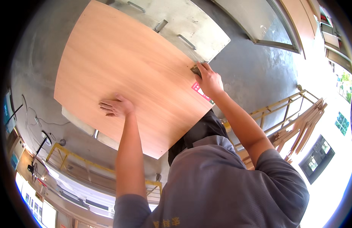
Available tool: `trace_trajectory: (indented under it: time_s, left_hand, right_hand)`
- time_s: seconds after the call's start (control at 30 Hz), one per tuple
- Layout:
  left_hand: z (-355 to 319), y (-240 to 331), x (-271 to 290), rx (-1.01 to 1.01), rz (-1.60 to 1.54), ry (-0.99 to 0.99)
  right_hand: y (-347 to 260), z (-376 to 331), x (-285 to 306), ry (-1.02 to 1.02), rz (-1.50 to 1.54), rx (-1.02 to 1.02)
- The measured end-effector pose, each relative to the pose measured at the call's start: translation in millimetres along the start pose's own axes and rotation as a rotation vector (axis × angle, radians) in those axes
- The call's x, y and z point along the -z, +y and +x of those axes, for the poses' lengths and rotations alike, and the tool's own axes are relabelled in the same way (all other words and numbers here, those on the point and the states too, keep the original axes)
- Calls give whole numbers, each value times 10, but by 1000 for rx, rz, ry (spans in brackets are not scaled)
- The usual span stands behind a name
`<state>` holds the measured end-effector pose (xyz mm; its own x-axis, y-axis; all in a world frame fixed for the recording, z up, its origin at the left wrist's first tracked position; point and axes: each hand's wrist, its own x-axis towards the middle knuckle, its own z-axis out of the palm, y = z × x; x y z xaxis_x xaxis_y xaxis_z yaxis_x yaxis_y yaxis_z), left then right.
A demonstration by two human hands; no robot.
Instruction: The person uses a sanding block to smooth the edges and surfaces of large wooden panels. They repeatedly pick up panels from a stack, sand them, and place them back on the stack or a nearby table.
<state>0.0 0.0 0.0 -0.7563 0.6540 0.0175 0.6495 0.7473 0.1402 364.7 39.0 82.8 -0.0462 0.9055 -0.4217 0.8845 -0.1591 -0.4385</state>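
We lean over a broad wooden panel, a light orange-brown sheet with fine grain, which lies flat across a pale, worn tabletop. The tabletop shows past the panel's far edge, where metal brackets are set into it, and again in narrow strips past the near left edge.

Our left grip is released: the palm rests on the face of the panel, left of its middle, with the fingers spread a little and pointing left. Our right grip is closed around a small dark block at the panel's right edge, close to the tabletop's corner; the fingers hide much of the block, so we cannot tell exactly what it is. Just below that grip, a pink and white label sits on the panel near the same edge.

We wear a grey short-sleeved shirt, and both bare forearms reach forward over the panel. Around us spreads a smooth grey floor. To our right stands a yellow metal frame, with a pile of wooden strips beside it. To our left, well apart from the panel, another yellow frame stands on the floor.
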Motion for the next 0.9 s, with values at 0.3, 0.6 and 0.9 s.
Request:
trace_trajectory:
  time_s: [0.3,0.6,0.9]
  left_hand:
    - [-547,71,33,-15,-8,-61]
    - [-64,42,167,6,-4,-23]
    - [-40,126,236,30,-57,-71]
  right_hand:
    - [-1181,1352,203,-59,-158,55]
    - [-2875,3405,136,69,-147,298]
    - [-3323,4362,370,-76,-248,430]
